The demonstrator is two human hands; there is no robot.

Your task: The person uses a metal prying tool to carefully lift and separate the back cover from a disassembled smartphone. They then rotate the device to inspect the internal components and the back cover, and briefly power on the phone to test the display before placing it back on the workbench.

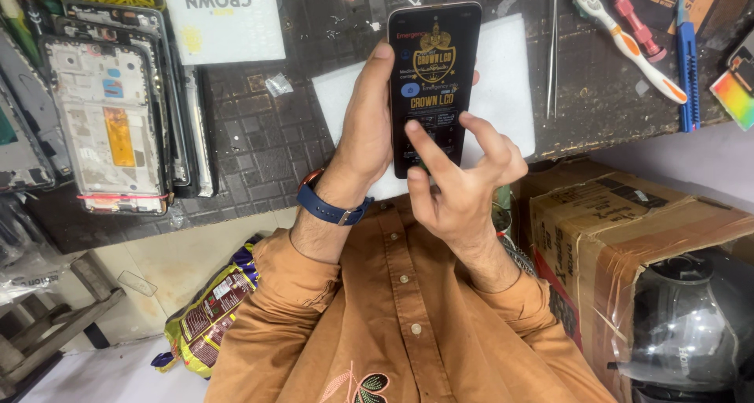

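My left hand [363, 136], with a blue-strapped watch [330, 206] on its wrist, grips a black smartphone [434, 65] upright by its left edge above a white mat [503, 81]. The phone's screen is lit, with a gold emblem on a dark background. My right hand [459, 183] is beside the phone's lower end. Its index fingertip touches the lower part of the screen, and its thumb and other fingers are spread apart and hold nothing.
Dark worn workbench [259, 144]. Stacked phone frames and screens [106, 120] lie at the left, a white box [224, 18] behind them. Tweezers [553, 49], a toothbrush [628, 45], a red screwdriver [632, 18] and a blue tool [687, 65] lie at the right. A taped cardboard box [613, 222] and a snack bag [208, 309] sit below.
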